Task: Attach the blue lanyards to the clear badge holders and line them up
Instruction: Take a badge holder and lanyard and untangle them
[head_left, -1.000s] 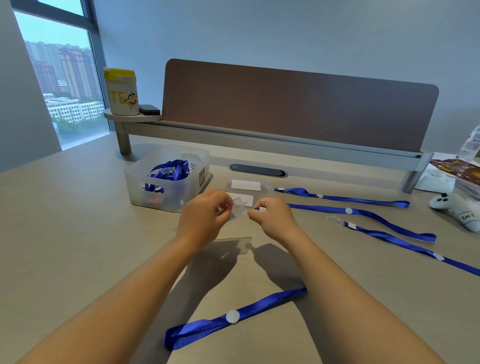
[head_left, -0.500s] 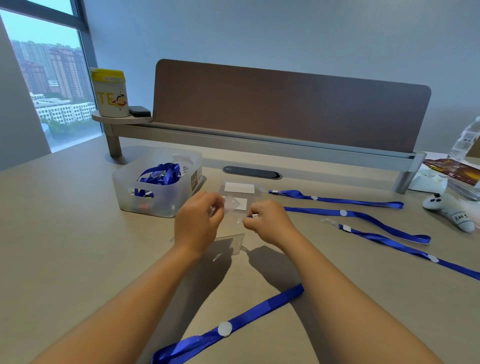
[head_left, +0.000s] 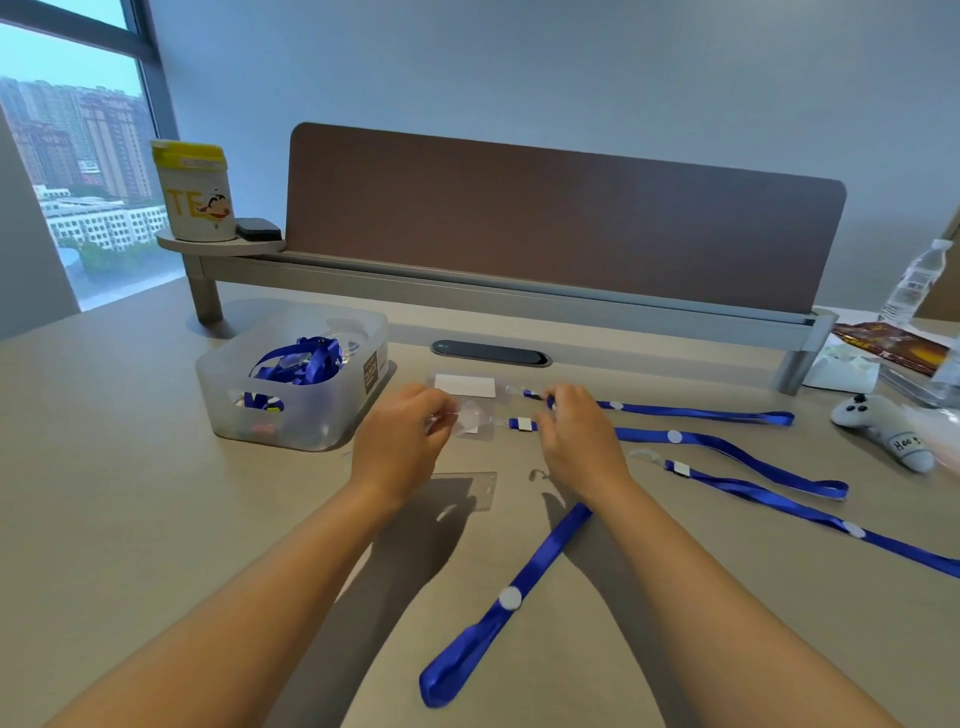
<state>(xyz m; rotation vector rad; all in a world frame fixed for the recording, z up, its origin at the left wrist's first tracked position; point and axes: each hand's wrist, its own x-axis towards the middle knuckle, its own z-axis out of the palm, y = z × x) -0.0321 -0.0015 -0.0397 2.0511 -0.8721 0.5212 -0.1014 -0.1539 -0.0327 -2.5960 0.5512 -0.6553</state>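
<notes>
Left hand fingers are pinching a clear badge holder; right hand fingers are curling together, grip unclear. Toward the desk's right edge, three lanyards are lying lined up; more are waiting in the bin.

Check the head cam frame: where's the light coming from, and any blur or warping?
Head view: daylight enters from the window at left, so both forearms throw shadows rightward and toward the camera across the desk; wide-angle warping curves the brown divider; the left hand and right hand look slightly soft.
</notes>
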